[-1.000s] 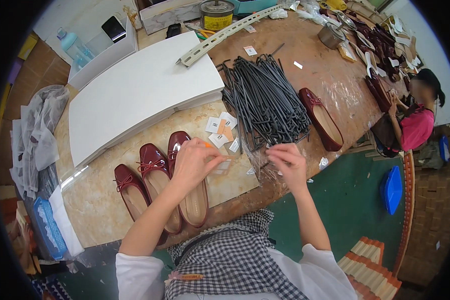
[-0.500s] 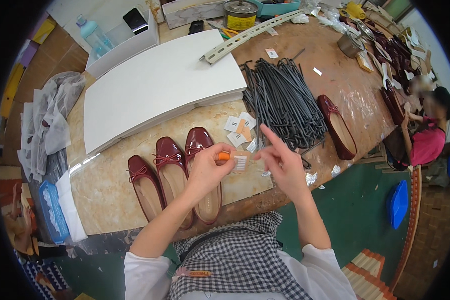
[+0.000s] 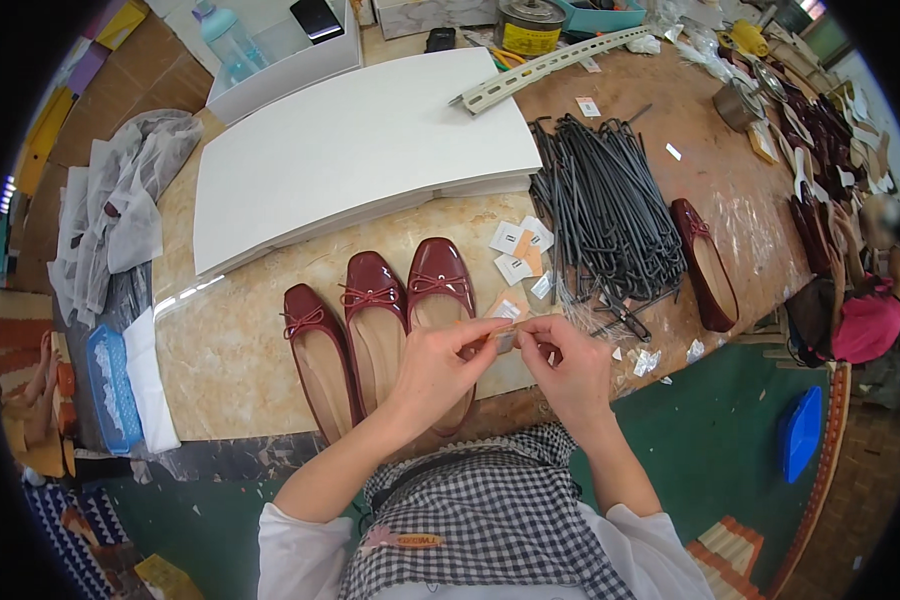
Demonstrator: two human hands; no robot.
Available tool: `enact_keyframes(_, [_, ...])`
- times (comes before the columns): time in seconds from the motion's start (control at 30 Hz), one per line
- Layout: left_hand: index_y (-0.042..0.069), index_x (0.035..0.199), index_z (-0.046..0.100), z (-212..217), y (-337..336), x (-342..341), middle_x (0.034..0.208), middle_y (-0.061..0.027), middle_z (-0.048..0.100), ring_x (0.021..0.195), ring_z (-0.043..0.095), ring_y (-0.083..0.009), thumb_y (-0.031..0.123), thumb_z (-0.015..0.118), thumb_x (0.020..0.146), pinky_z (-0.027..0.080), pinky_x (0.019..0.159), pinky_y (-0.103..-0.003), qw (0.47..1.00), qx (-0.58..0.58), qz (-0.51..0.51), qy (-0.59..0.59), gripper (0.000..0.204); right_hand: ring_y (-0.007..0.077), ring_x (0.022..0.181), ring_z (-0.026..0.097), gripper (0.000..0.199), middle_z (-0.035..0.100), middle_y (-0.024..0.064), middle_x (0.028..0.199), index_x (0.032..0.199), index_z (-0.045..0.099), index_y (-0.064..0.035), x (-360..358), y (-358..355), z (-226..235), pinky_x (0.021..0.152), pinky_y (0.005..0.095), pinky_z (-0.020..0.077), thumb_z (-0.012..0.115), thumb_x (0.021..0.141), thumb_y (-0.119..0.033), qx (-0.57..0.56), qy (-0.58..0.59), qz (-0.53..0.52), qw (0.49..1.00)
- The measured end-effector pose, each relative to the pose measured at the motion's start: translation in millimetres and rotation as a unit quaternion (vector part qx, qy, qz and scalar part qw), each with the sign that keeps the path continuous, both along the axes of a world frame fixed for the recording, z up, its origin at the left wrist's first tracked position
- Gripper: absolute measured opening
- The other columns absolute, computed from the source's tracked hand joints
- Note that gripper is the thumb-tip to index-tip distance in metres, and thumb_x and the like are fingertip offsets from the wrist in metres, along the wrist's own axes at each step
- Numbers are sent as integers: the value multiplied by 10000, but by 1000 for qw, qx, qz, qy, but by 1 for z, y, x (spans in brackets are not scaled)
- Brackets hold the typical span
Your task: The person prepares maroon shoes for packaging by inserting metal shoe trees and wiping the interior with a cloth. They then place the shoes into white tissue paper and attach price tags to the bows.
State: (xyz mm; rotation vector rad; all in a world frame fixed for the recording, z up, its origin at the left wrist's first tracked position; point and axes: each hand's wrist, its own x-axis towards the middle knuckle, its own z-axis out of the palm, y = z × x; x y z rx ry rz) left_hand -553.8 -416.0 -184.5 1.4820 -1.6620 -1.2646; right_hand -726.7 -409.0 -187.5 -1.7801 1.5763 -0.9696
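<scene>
My left hand [image 3: 442, 365] is closed in a pinch on a small pale sticker-like piece [image 3: 506, 342]. My right hand [image 3: 568, 370] pinches the opposite edge of the same piece, fingertips almost meeting the left ones. What is printed on it is too small to tell. Just beyond the fingers is an orange-and-white label [image 3: 510, 307]. Left of my hands, three dark red ballet flats with bows stand in a row: the left shoe [image 3: 307, 335], the middle shoe [image 3: 374, 284] and the right shoe [image 3: 440, 270], partly covered by my left hand. Several small white and orange labels [image 3: 515, 268] lie past the hands.
A heap of thin black rods [image 3: 615, 215] lies right of the labels, with another red flat [image 3: 705, 265] beside it. A stack of white boards [image 3: 360, 150] and a slotted metal strip [image 3: 555, 68] occupy the back. A co-worker [image 3: 875, 300] sits at far right.
My right hand, its index finger stretched out before, has come in to pinch the piece with the left. An orange item in my left fingers no longer shows. The whole view has shifted.
</scene>
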Motion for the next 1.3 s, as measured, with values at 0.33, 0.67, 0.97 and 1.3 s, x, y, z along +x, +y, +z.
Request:
enact_keyframes(0.33, [49, 1092, 680, -14, 26, 4, 845, -122, 705, 697, 682, -136, 22, 636, 814, 540, 639, -239, 992, -30, 72, 99, 282, 179, 527, 608, 136, 620, 46, 639, 831, 595, -82, 11, 18, -4, 486, 295, 468, 715, 767, -86, -85, 68, 25, 994])
enact_keyframes(0.67, [56, 1103, 675, -18, 64, 3, 804, -88, 681, 678, 645, -117, 58, 677, 811, 521, 621, -244, 994, -74, 64, 51, 292, 169, 560, 633, 136, 633, 51, 653, 830, 604, -63, 6, 43, -3, 510, 280, 490, 718, 756, -57, -29, 51, 51, 997])
enact_keyframes(0.97, [86, 905, 704, -20, 63, 20, 806, -38, 601, 649, 591, -134, 138, 704, 814, 477, 579, -252, 994, -98, 42, 30, 105, 229, 877, 667, 262, 687, 94, 902, 1034, 638, -27, 2, 35, 6, 796, 323, 520, 695, 780, -51, 108, -64, 142, 982])
enact_keyframes(1.3, [128, 869, 690, 9, 56, 40, 771, -26, 572, 611, 569, -186, 167, 764, 708, 452, 511, -298, 949, -292, -9, -119, 181, 279, 984, 615, 283, 662, 98, 970, 1074, 643, -64, 3, 11, 18, 1005, 442, 412, 678, 794, -74, 33, -47, 300, 952])
